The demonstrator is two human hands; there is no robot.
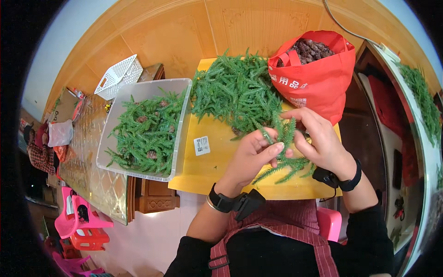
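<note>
Over the yellow tabletop, an artificial green pine sprig stands between my hands. My left hand pinches its lower part with thumb and fingers. Curled around the sprig's upper right side, my right hand has its fingers bent against the needles. More green branch tips spread out below my fingers, close to the table's front edge. Just beyond my hands lies a large heap of pine sprigs, with a pine cone at its near edge.
To the left, a clear plastic bin holds finished-looking sprigs with pine cones. A red bag full of pine cones stands at the back right. A white basket sits behind the bin; pink stools and a person are farther left.
</note>
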